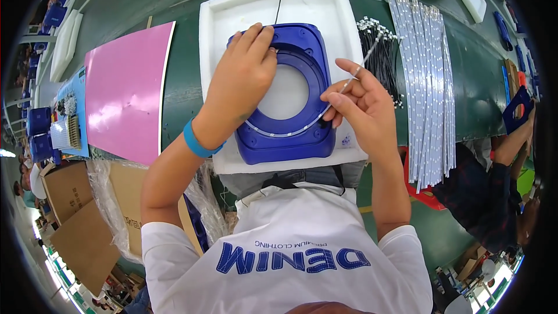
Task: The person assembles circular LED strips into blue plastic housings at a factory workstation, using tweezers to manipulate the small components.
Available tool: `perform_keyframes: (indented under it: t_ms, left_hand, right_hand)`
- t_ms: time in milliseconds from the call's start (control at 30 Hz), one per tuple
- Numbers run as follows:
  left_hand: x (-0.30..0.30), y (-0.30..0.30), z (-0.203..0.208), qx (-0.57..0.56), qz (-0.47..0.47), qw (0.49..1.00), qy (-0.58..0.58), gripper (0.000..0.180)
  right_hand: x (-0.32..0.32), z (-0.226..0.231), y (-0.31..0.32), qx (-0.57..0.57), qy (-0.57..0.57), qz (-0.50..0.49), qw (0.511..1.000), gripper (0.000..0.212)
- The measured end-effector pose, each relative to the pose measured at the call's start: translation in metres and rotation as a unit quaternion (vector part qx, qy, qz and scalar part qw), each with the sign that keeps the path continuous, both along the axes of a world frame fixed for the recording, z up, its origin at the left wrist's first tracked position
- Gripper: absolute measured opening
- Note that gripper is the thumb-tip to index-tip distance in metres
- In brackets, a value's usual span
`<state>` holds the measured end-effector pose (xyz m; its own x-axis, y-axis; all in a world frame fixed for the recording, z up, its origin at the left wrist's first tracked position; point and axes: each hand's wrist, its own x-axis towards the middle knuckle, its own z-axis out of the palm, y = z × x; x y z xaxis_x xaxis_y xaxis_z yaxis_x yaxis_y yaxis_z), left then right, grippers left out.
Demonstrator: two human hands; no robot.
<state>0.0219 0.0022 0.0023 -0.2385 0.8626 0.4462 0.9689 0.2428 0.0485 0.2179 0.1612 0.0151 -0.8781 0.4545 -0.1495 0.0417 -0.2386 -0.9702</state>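
Observation:
A blue plastic housing (285, 149) with a large round opening lies in a white foam tray (216, 20). A thin pale LED strip (285, 135) follows the lower rim of the opening, and its free end rises to the right. My left hand (249, 72) is closed over the housing's upper left, fingers on its edge and thumb toward the ring; whatever lies under the fingers is hidden. With thumb and fingers, my right hand (363, 102) pinches the strip beside the housing's right side. From the housing's top edge a black wire (278, 10) runs up to a small white connector.
Right of the tray lie a bundle of black wires (378, 52) with white connectors and a stack of LED strips (429, 93). A pink sheet (128, 93) lies at left on the green table (186, 64). At far right, another person's hand holds a blue part (517, 110).

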Motion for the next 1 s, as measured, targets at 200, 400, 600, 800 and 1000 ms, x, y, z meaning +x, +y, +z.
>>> perform_keyframes:
  t_ms: [200, 400, 600, 800, 1000]
  left_hand:
    - [-0.007, -0.005, 0.000, -0.002, -0.002, 0.998, 0.059, 0.016]
    - [-0.016, -0.003, -0.010, 0.127, -0.005, 0.962, -0.243, 0.021]
    - [-0.019, -0.008, -0.007, 0.107, 0.022, 0.952, -0.285, 0.027]
    - [-0.021, -0.010, -0.019, 0.131, -0.024, 0.979, -0.152, 0.029]
    - [-0.021, -0.006, -0.013, 0.118, -0.021, 0.984, -0.128, 0.026]
  right_hand:
    - [-0.014, 0.005, 0.008, 0.161, -0.062, 0.065, 0.983, 0.059]
    - [-0.025, 0.011, 0.001, 0.242, -0.076, 0.100, 0.962, 0.054]
    - [-0.027, 0.016, 0.003, 0.301, -0.103, 0.112, 0.941, 0.054]
    - [-0.030, 0.018, 0.006, 0.271, -0.086, 0.088, 0.955, 0.056]
    - [-0.025, 0.019, 0.005, 0.265, -0.104, 0.088, 0.955, 0.057]
